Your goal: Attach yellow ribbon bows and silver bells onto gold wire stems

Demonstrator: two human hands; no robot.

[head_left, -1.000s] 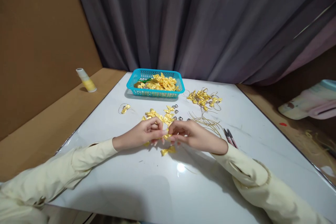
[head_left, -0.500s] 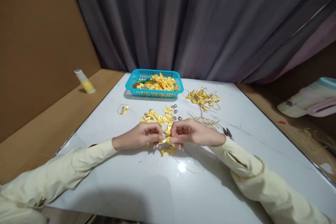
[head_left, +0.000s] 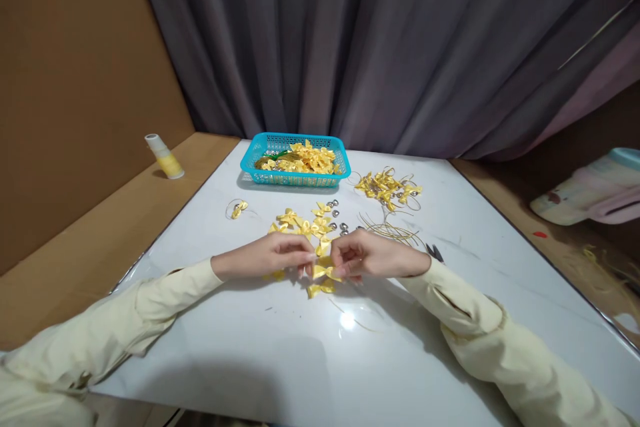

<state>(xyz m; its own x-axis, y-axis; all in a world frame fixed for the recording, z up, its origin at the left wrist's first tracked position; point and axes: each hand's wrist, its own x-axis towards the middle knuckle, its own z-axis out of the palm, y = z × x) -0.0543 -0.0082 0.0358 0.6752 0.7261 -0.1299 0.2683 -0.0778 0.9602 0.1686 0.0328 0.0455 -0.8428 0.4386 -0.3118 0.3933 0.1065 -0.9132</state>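
Note:
Between my two hands is a yellow ribbon bow. The fingers of my right hand are pinched on its right end. My left hand has thumb and fingers pressed together at the bow's left side; what they grip is too small to make out. Just below lies another yellow bow on the white table. More loose yellow bows are spread beyond my fingers, with several small silver bells at their right.
A blue basket of yellow bows stands at the back. Right of it are looped bows, gold cords and dark-tipped scissors. One looped bow lies left. A thread spool and a tumbler stand aside.
My left fingers have come slightly off the bow's left end, which now shows more. My right hand has shifted a little to the right. The whole view has moved slightly.

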